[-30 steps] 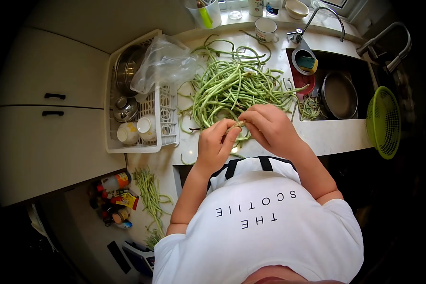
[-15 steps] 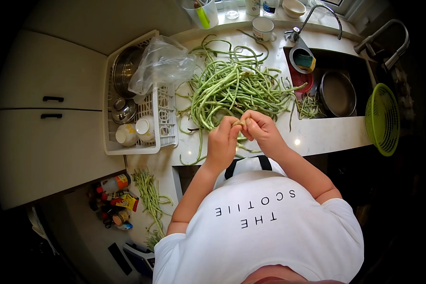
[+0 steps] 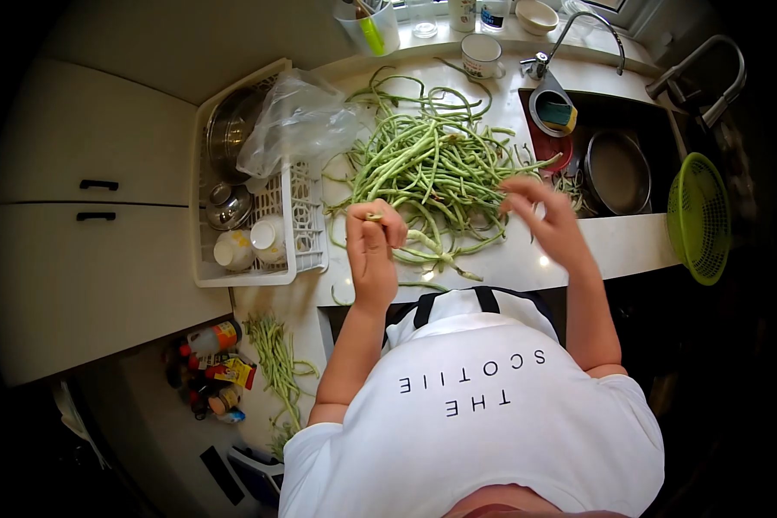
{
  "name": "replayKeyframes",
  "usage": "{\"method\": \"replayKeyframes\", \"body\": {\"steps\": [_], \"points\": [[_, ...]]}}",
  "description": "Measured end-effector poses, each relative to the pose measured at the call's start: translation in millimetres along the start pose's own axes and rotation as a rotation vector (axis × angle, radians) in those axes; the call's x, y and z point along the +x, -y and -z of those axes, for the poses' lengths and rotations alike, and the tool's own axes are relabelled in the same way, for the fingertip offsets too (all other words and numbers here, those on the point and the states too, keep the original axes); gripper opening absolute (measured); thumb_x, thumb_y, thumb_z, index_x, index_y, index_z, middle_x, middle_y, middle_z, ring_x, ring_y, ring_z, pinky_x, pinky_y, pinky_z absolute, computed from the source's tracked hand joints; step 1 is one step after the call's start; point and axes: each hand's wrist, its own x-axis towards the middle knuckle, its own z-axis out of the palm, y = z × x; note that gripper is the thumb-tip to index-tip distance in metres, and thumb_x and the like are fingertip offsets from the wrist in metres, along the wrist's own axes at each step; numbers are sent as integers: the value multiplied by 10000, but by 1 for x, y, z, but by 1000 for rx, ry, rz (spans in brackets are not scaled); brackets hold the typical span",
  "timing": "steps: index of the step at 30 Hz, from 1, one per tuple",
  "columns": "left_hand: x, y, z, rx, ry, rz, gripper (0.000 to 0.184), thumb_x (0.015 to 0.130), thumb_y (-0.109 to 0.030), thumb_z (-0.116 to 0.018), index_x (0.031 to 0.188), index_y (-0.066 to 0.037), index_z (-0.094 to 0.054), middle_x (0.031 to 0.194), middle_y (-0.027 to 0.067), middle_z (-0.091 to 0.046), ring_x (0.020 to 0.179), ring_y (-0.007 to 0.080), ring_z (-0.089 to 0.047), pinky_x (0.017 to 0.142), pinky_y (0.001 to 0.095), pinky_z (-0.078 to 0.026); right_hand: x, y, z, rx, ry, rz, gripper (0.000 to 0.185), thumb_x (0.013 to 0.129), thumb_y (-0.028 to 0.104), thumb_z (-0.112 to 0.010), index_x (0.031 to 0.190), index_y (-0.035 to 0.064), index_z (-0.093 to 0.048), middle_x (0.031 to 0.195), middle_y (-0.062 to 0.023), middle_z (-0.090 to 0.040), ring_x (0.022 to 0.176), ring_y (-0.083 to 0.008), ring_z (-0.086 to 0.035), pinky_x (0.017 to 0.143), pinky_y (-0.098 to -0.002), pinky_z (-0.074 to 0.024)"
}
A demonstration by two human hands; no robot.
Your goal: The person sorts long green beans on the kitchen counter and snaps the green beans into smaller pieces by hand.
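A large tangled heap of long green beans (image 3: 432,155) lies on the white counter. My left hand (image 3: 375,233) is closed in a fist at the heap's lower left edge, with a bit of green bean showing between thumb and fingers. Just right of it, pale bean ends (image 3: 445,259) rest on the counter near its front edge. My right hand (image 3: 544,211), slightly blurred, is at the heap's right side near the sink, its fingers apart and nothing visible in them.
A dish rack (image 3: 306,216) with bowls, pans and a plastic bag (image 3: 298,125) stands left. The sink (image 3: 656,155) holds a pan (image 3: 617,173) and bean scraps. A green colander (image 3: 698,220) is far right. More beans (image 3: 276,367) and bottles lie lower left.
My hands, earlier together in front of the heap, have parted. The left moved left with a bean; the right moved right and opened. Pale bean ends now show between them.
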Motion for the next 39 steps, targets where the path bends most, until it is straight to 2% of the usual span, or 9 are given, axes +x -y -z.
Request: {"method": "replayKeyframes", "body": {"steps": [2, 4, 9, 14, 16, 17, 20, 32, 39], "points": [[3, -7, -2, 5, -11, -1, 269, 1064, -334, -367, 991, -81, -421, 766, 27, -375, 659, 132, -339, 629, 283, -329, -9, 29, -19, 375, 406, -213, 347, 1019, 208, -495, 1332, 63, -537, 828, -41, -683, 772, -97, -634, 691, -256, -496], [5, -14, -1, -64, 74, -42, 268, 1055, -345, -393, 1005, -83, -416, 772, 28, -377, 665, 135, -341, 633, 287, -319, -17, 32, -43, 653, 627, -277, 537, 1047, 279, -420, 1529, 104, -261, 1066, -118, -684, 898, -149, -669, 730, -272, -520], [0, -21, 6, -175, 223, 28, 562, 1024, -457, -305, 597, -101, -384, 606, 25, -389, 589, 159, -337, 677, 331, -325, -4, 21, -87, 1126, 282, -294, 515, 1041, 266, -439, 1498, 64, -311, 1287, -116, -583, 1097, -167, -601, 899, -298, -484], [-3, 3, 28, -166, 392, 84, 477, 1020, -395, -345, 655, -98, -429, 660, 37, -446, 625, 161, -399, 738, 328, -369, 7, 17, -84, 733, 28, 5, 228, 972, 75, -534, 1194, 33, -569, 1077, -69, -631, 982, -182, -612, 867, -307, -478], [-6, 10, 24, 18, 48, 320, 344, 1011, -318, -416, 821, -52, -524, 789, 49, -519, 728, 154, -469, 801, 318, -400, 16, 9, -83, 178, 9, 369, 180, 906, 9, -571, 1075, 53, -614, 986, -91, -621, 910, -206, -623, 795, -308, -486], [-6, 19, 28, 80, 60, 331, 301, 1011, -264, -479, 1105, 9, -565, 929, 56, -566, 879, 147, -530, 899, 307, -422, 18, 8, -82, 176, 11, 373, 180, 906, 9, -571, 1075, 53, -614, 986, -91, -621, 910, -206, -623, 795, -308, -486], [7, -2, -9, 149, -25, 269, 386, 1016, -268, -502, 1268, 21, -543, 972, 53, -590, 962, 147, -556, 954, 310, -424, 21, 10, -84, -166, 302, 457, 144, 808, -41, -577, 904, 60, -615, 888, -94, -595, 837, -300, -610, 731, -383, -485], [5, 5, -5, -211, -11, 431, 391, 1043, -170, -439, 1367, 47, -469, 902, 36, -568, 861, 130, -582, 871, 311, -508, 1, -6, -87, 140, 531, 239, 82, 817, -24, -513, 854, 37, -553, 848, -84, -604, 810, -281, -611, 740, -381, -488], [1, 3, -4, -209, 17, 533, 386, 1026, -171, -462, 1355, 27, -495, 978, 65, -634, 915, 152, -634, 844, 302, -517, -3, 8, -79, 284, 509, 167, 114, 805, -73, -458, 850, 20, -505, 860, -77, -634, 786, -165, -585, 696, -297, -459]]}}
